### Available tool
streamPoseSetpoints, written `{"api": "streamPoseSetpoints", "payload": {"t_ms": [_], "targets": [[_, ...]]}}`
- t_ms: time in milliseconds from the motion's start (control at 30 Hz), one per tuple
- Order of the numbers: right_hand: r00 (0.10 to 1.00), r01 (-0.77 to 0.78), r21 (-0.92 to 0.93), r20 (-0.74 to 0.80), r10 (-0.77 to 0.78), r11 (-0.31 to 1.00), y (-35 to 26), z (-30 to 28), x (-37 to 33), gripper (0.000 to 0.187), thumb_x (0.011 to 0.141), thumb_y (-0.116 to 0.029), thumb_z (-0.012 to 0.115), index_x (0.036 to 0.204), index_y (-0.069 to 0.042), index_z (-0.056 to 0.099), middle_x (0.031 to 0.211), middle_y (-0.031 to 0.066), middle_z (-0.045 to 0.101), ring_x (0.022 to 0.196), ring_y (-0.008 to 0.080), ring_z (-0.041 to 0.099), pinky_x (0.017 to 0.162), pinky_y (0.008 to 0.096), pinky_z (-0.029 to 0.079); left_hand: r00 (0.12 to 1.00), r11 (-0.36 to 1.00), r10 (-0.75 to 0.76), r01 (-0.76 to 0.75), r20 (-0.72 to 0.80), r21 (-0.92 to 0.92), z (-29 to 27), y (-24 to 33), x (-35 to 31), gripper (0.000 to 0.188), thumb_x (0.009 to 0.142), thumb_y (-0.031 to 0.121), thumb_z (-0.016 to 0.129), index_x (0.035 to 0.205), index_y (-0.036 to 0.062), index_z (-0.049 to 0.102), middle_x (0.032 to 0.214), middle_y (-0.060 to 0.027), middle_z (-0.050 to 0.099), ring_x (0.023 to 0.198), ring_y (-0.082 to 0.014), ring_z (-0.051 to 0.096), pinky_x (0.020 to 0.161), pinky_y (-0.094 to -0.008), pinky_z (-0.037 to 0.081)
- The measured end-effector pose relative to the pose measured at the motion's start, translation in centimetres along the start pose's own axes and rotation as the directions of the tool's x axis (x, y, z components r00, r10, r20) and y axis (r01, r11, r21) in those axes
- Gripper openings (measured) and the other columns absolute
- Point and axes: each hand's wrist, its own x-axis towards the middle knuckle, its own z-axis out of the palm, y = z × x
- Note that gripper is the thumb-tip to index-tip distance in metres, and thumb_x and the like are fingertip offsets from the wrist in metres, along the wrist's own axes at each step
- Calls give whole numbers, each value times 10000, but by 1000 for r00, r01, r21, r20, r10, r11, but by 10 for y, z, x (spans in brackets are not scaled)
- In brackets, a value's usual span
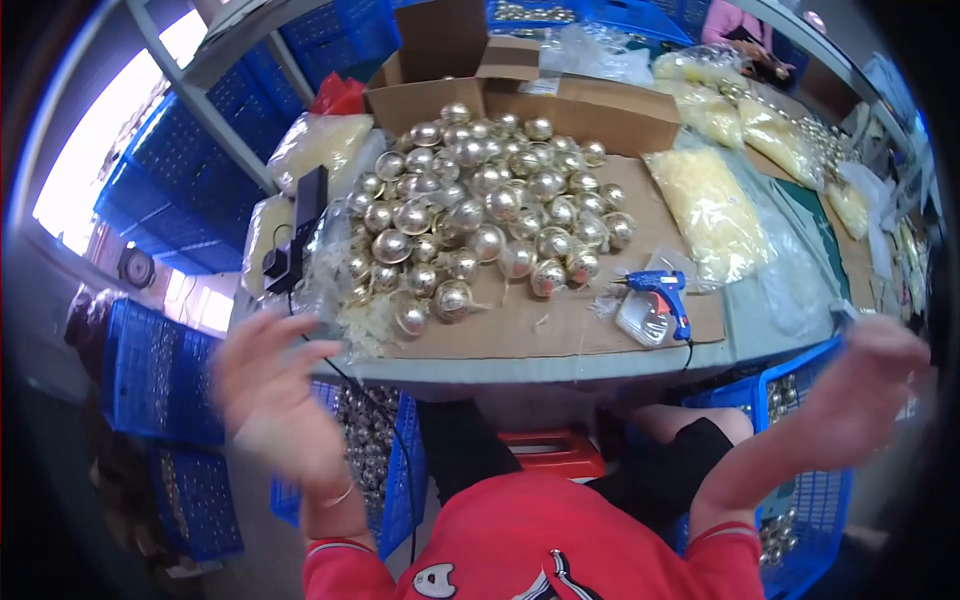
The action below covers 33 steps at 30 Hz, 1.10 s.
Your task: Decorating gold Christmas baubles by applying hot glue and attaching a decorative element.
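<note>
My left hand is raised at the lower left, blurred, fingers spread, holding nothing. My right hand is lifted at the lower right, also blurred and empty, fingers apart. Both hang off the near edge of the table, clear of everything on it. Ahead of them a heap of shiny golden ball ornaments lies on a flat cardboard sheet. A blue glue gun rests on the cardboard at the right, nearest my right hand.
An open cardboard box stands behind the heap. Bags of pale yellow pieces lie to the right, a black power adapter to the left. Blue crates holding more balls flank my knees. Another person sits at the far end.
</note>
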Motion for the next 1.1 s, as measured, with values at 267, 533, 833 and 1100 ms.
{"api": "streamPoseSetpoints", "payload": {"t_ms": [267, 533, 833, 1100], "targets": [[380, -875, -283, 103, 919, 393, 61, 22, -174, 120, 871, -17, 539, 987, 6, 558, 719, 60, 599, 568, 80, 544, 524, 191, 437, 895, 442, -233, -250, 380, 862, -49, -154, -67, 572, 747, 225, 727, 1242, 72, 485, 1195, -145, 525, 1058, -298, 497, 885, -417, 396], [316, -815, -407, 285, 905, 413, 57, 47, -208, 117, 858, 4, 563, 973, 18, 579, 748, 46, 615, 647, 72, 576, 585, 188, 463, 855, 201, -367, -312, 367, 928, -52, -190, -51, 630, 676, 252, 753, 1225, 92, 489, 1199, -80, 535, 1124, -271, 453, 956, -456, 293], [-71, -989, -147, 480, 875, 0, 72, 68, -227, 395, 883, -50, 566, 1245, 9, 419, 1007, 128, 601, 832, 169, 616, 697, 282, 520, 591, 598, -749, 798, 298, -80, -20, -126, -81, 417, 808, 101, 647, 1151, 98, 410, 1049, -123, 556, 785, -225, 613, 485, -218, 473], [-181, -937, 181, 482, 857, -300, 82, 74, -240, 541, 848, -183, 650, 1290, 1, 398, 881, 131, 625, 735, 188, 616, 650, 283, 505, 304, 262, -863, 952, 404, -158, -9, -120, -128, 410, 825, 142, 645, 1167, 106, 422, 1020, -92, 563, 791, -195, 603, 517, -212, 436]]}}
